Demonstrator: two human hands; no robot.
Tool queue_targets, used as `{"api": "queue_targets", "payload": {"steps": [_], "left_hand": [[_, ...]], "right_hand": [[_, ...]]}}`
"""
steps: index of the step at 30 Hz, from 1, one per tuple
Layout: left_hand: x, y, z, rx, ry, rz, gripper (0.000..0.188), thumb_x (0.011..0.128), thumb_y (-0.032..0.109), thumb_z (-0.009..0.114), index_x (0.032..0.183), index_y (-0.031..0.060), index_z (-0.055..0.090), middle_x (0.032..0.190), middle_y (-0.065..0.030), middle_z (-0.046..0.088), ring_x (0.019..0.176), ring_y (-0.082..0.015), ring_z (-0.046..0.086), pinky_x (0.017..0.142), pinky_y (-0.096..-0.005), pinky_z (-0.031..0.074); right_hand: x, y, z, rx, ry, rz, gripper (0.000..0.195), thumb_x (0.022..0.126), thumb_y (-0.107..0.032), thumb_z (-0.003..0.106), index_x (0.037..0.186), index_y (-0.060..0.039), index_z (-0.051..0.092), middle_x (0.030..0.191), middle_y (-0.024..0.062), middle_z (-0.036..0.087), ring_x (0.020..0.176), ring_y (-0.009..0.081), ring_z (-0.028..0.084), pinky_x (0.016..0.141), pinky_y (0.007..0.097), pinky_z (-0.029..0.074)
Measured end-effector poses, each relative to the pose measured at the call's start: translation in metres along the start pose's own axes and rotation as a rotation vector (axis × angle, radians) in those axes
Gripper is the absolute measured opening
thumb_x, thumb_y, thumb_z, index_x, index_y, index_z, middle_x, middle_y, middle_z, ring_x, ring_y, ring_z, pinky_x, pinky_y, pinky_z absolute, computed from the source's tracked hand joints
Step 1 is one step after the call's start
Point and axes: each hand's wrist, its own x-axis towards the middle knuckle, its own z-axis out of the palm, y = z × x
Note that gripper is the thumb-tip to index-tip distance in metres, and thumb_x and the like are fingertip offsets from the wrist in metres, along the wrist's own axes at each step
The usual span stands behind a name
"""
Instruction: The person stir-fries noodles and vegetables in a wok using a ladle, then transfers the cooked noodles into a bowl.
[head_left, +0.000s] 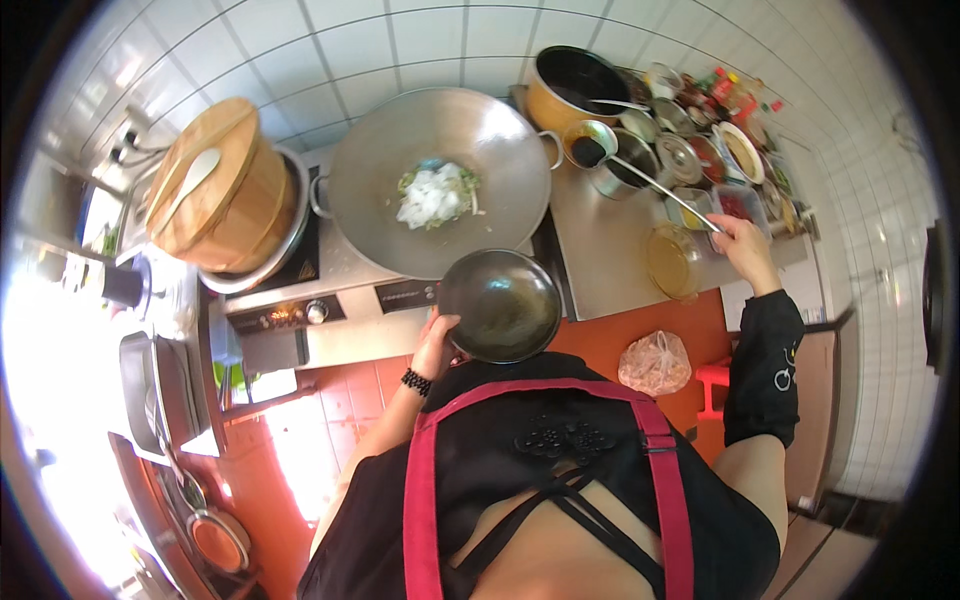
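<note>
My left hand (433, 343) grips the rim of a dark round bowl (499, 305), held tilted over the front edge of the stove. My right hand (744, 247) is closed around the handle end of a long metal ladle (667, 193). The ladle's scoop, with something dark in it, is above the rim of a steel pot (628, 169). Ahead of me stands a large two-handled wok (375, 187). At its bottom lies a white, glossy mass (431, 196) on chopped greens (471, 180).
Left of the wok, a wooden steamer barrel (232, 210) carries a white rice paddle (193, 176). A yellow pot (547, 97) and several seasoning containers (679, 157) crowd the right counter. A glass bowl (673, 262) sits near the counter edge. Below, a filled plastic bag (655, 364) is visible.
</note>
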Motion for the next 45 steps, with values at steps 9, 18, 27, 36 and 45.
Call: {"api": "queue_targets", "payload": {"steps": [9, 18, 27, 36, 45], "left_hand": [[-0.025, 0.005, -0.002, 0.033, 0.111, 0.078, 0.039, 0.083, 0.019, 0.045, 0.120, 0.0069, 0.040, 0.094, -0.0091, 0.054, 0.065, -0.0190, 0.055, 0.053, -0.0311, 0.046], [-0.039, 0.004, -0.010, -0.035, 0.194, 0.200, 0.041, 0.082, 0.016, 0.045, 0.121, 0.0055, 0.040, 0.101, -0.0101, 0.054, 0.081, -0.0212, 0.058, 0.060, -0.0339, 0.051], [-0.048, 0.018, -0.010, -0.023, 0.184, 0.223, 0.038, 0.082, 0.013, 0.045, 0.119, 0.0034, 0.042, 0.103, -0.0100, 0.054, 0.084, -0.0194, 0.059, 0.064, -0.0324, 0.053], [-0.047, 0.021, -0.025, -0.015, 0.167, 0.217, 0.037, 0.082, 0.014, 0.045, 0.117, 0.0034, 0.042, 0.101, -0.0093, 0.055, 0.081, -0.0185, 0.059, 0.061, -0.0302, 0.052], [-0.051, 0.025, -0.022, 0.003, 0.177, 0.171, 0.041, 0.081, 0.016, 0.046, 0.120, 0.0038, 0.041, 0.103, -0.0093, 0.055, 0.081, -0.0185, 0.059, 0.062, -0.0309, 0.052]], "right_hand": [[0.043, -0.090, 0.071, -0.039, 0.017, -0.440, 0.026, 0.076, -0.018, 0.061, 0.102, -0.0142, 0.062, 0.092, 0.0145, 0.062, 0.087, 0.0322, 0.058, 0.075, 0.0402, 0.046], [0.062, -0.130, 0.117, -0.204, 0.178, -0.491, 0.026, 0.078, -0.011, 0.055, 0.103, -0.0141, 0.061, 0.083, 0.0145, 0.061, 0.074, 0.0322, 0.060, 0.065, 0.0419, 0.047], [0.067, -0.156, 0.159, -0.219, 0.315, -0.565, 0.036, 0.074, -0.002, 0.051, 0.107, -0.0155, 0.059, 0.082, 0.0108, 0.054, 0.076, 0.0300, 0.058, 0.062, 0.0405, 0.046], [0.088, -0.145, 0.220, -0.317, 0.059, -0.361, 0.022, 0.085, -0.016, 0.040, 0.098, -0.0072, 0.056, 0.086, 0.0163, 0.057, 0.080, 0.0341, 0.059, 0.068, 0.0450, 0.046], [0.057, -0.150, 0.204, -0.161, 0.145, -0.415, 0.034, 0.077, -0.005, 0.047, 0.109, -0.0126, 0.054, 0.089, 0.0137, 0.055, 0.078, 0.0337, 0.058, 0.066, 0.0446, 0.046]]}}
